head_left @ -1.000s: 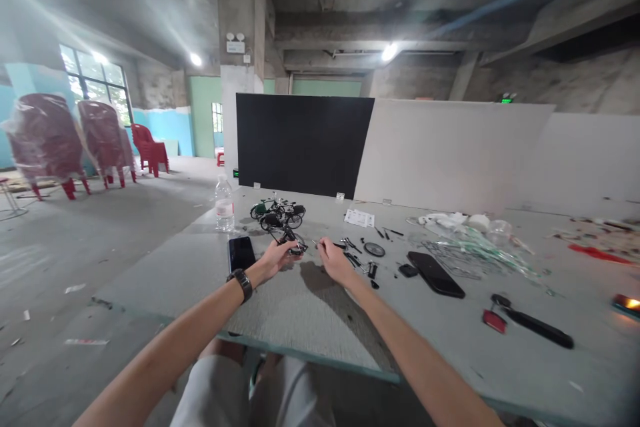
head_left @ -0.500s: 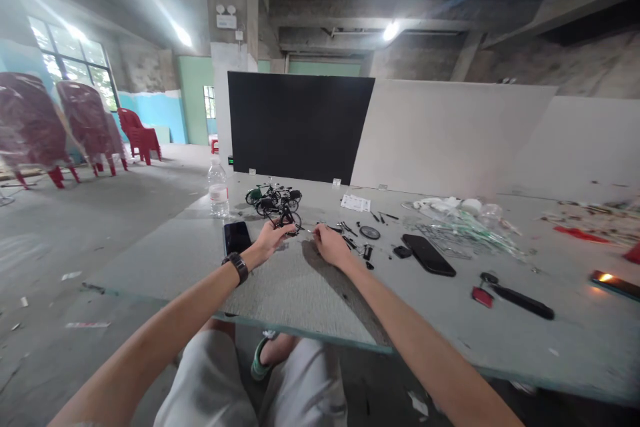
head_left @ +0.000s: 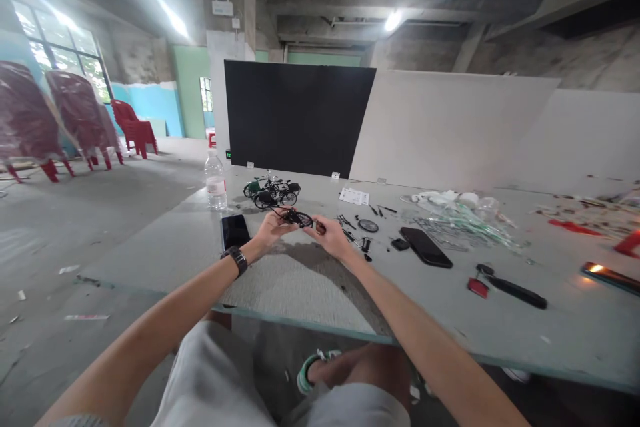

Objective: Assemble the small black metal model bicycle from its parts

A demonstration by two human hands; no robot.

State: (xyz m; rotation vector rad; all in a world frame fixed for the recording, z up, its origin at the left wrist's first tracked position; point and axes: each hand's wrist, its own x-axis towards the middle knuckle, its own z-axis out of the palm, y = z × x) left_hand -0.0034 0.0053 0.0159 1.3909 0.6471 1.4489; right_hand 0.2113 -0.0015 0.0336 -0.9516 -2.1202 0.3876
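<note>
My left hand [head_left: 271, 229] is closed around a small black model bicycle [head_left: 302, 219], which lies tilted over with one spoked wheel pointing right. Close by that wheel, my right hand [head_left: 329, 236] has its fingers pinched together; what sits between them is too small to make out. Just behind my hands stand several finished-looking model bicycles [head_left: 277, 199], one with a green part. Right of my right hand lie a loose spoked wheel [head_left: 368, 225] and small black parts [head_left: 367, 245].
A water bottle [head_left: 215, 181] and a phone [head_left: 235, 231] are on the left. Printed paper [head_left: 354, 197] lies at the back. To the right are a second phone [head_left: 426, 247], a black-handled tool [head_left: 517, 292] and a heap of plastic bags [head_left: 463, 210].
The model bicycle has tipped from upright to lying over in my left hand. My right hand has come in beside its wheel. The view has shifted slightly, and a leg below has moved right.
</note>
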